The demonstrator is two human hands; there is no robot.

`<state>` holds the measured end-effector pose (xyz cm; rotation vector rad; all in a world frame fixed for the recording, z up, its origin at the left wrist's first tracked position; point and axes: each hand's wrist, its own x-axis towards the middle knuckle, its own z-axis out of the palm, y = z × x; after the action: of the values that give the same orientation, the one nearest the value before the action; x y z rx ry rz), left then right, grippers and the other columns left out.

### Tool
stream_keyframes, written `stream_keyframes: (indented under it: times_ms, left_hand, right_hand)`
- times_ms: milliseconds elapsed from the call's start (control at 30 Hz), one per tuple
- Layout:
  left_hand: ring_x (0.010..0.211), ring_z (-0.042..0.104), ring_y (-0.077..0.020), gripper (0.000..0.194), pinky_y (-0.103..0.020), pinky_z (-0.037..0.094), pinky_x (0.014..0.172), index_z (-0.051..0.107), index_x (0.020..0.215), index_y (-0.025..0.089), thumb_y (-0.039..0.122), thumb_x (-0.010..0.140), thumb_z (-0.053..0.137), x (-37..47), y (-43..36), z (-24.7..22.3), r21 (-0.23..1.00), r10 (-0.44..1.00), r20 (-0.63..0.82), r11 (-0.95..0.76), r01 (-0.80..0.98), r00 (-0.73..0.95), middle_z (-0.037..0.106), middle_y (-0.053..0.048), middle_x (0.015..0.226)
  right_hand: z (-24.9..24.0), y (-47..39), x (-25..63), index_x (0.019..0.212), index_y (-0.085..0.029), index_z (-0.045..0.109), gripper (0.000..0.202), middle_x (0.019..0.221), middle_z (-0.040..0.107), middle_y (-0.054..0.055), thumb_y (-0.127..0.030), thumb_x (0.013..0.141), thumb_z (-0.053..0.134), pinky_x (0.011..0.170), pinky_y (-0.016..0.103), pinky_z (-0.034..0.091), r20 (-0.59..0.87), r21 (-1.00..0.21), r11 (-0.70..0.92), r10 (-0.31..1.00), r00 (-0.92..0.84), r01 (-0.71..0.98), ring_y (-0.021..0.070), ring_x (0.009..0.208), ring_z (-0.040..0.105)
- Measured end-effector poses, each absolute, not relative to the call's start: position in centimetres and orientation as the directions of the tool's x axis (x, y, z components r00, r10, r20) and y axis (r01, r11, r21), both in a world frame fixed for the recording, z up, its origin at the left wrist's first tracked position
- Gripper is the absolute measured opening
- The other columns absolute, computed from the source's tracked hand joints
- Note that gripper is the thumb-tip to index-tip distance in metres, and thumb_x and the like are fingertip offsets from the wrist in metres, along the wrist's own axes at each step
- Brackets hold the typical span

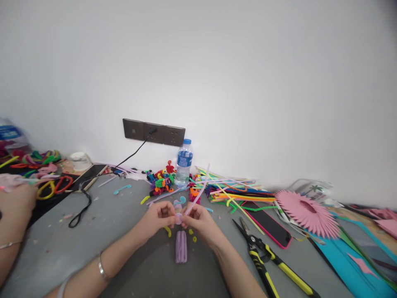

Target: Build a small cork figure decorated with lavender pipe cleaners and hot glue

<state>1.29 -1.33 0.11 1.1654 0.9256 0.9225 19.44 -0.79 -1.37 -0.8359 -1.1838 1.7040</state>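
Observation:
My left hand [160,218] and my right hand [198,219] meet above the grey table, fingers pinched on a pale purple pipe cleaner [203,188]. Its free end sticks up and to the right from my right hand. A small curled part of it shows between my fingertips. Just beyond the hands lies a light blue curled piece [180,200]. Nearer to me is a bundle of folded purple pipe cleaners [181,247]. Small yellow bits [192,236] lie beside the bundle.
A water bottle [184,164] stands against the wall by a pile of colourful pipe-cleaner figures [161,181]. Pruning shears [263,252], a phone [269,225] and a pink paper fan ring [307,213] lie at right. At left are another person's hand [15,207], scissors [56,187] and a black cable [83,211].

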Motion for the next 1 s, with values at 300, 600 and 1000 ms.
stream_keyframes:
  times_ms: [300,600,1000]
  left_hand:
    - [0.061,0.059,-0.0098,0.034,-0.02,0.046,0.059,0.067,0.074,0.013,0.038,0.064,0.087,2.2,-1.7,-0.3,0.934,0.951,-0.083,0.178,-0.31,0.297,0.069,-0.002,0.066]
    - [0.057,0.058,-0.0087,0.041,-0.02,0.046,0.059,0.057,0.078,0.016,0.037,0.062,0.089,2.1,-1.7,-0.5,0.901,0.972,-0.105,0.182,-0.394,0.211,0.064,0.004,0.059]
    - [0.059,0.058,-0.0079,0.046,-0.02,0.046,0.061,0.047,0.079,0.019,0.031,0.063,0.088,1.4,-1.6,0.2,0.935,0.946,-0.082,0.183,-0.305,0.315,0.066,0.005,0.065]
  right_hand:
    - [-3.6,-0.5,17.6,0.064,-0.018,0.058,0.035,0.064,0.06,-0.003,-0.04,0.069,0.085,0.056,0.023,0.041,0.115,-0.896,-0.003,0.964,-0.239,-0.443,0.0099,0.055,0.053]
    - [-3.5,-0.7,17.8,0.066,-0.019,0.053,0.032,0.063,0.061,-0.002,-0.034,0.077,0.08,0.06,0.026,0.044,0.179,-0.905,0.066,0.955,-0.235,-0.42,0.013,0.058,0.056]
    - [-2.2,-0.2,19.3,0.078,-0.017,0.07,0.034,0.064,0.068,0.001,-0.049,0.071,0.08,0.059,0.027,0.052,0.118,-0.966,0.047,0.956,-0.268,-0.256,0.0138,0.057,0.062]
